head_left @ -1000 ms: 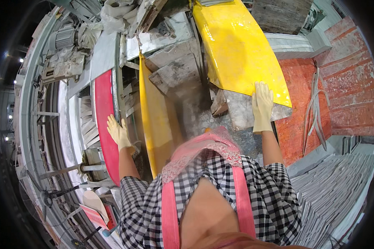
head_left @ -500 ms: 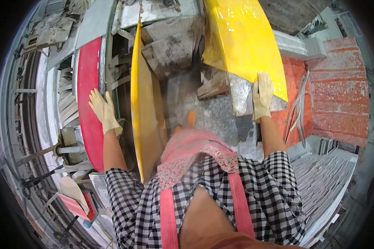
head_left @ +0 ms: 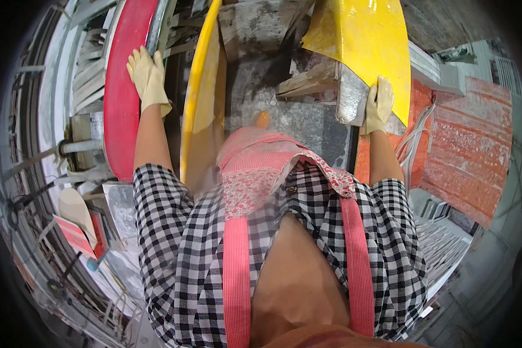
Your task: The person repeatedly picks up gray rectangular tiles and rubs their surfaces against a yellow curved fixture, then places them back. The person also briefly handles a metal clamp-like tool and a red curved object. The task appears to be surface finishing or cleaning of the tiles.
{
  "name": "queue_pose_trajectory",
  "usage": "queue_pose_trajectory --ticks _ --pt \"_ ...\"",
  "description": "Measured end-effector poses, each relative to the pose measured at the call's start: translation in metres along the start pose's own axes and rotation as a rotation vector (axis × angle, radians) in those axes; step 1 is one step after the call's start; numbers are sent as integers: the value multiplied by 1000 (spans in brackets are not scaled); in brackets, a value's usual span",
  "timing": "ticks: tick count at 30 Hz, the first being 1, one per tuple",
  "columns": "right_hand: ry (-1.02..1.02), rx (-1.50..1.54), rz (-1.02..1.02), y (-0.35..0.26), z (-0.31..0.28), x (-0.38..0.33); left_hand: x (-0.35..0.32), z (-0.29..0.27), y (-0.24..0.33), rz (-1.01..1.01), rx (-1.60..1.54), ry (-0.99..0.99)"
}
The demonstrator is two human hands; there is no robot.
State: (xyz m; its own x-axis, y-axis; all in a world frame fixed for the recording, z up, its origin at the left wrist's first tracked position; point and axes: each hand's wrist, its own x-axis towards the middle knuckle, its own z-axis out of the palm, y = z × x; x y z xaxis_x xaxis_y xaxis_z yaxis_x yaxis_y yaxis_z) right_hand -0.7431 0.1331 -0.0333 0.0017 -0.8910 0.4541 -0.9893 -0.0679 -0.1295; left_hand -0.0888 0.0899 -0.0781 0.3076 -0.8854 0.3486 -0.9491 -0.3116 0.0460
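My left hand [head_left: 149,80], in a pale rubber glove, lies with fingers stretched out and thumb apart on a long, smooth red surface [head_left: 122,110]. My right hand [head_left: 379,107], gloved the same way, rests at the near edge of a glossy yellow sheet [head_left: 368,43]. Its fingers point forward over the sheet's lower corner, and its palm side is hidden. Between my arms, closer to the left one, a second yellow sheet [head_left: 197,87] stands upright, seen nearly edge-on. Neither hand touches that one.
A block with a worn metallic face [head_left: 352,95] sits under the right sheet's edge, beside wooden supports [head_left: 307,81]. Orange-red panels [head_left: 467,151] lie at the right, with pale strips [head_left: 412,139] hanging near them. Metal bars and a shaft [head_left: 81,146] crowd the left. Stacked grey sheets [head_left: 438,246] stand lower right.
The view has shifted, so the red surface and both yellow sheets appear higher in the picture. Both hands keep about the same places on the red surface and the right yellow sheet.
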Motion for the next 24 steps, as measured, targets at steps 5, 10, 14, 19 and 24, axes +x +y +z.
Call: queue_pose_trajectory --ticks 5,10,14,19,24 --pt "49 25 -55 11 8 -2 -2 0 2 25 -1 78" --pt "20 17 -79 22 13 1 -2 -5 7 57 0 169" --pt "32 33 -58 19 11 1 0 -7 7 78 14 138" --pt "16 5 -59 14 6 1 3 -4 1 106 57 126" --pt "-19 19 -64 19 7 5 4 2 -1 123 90 139"
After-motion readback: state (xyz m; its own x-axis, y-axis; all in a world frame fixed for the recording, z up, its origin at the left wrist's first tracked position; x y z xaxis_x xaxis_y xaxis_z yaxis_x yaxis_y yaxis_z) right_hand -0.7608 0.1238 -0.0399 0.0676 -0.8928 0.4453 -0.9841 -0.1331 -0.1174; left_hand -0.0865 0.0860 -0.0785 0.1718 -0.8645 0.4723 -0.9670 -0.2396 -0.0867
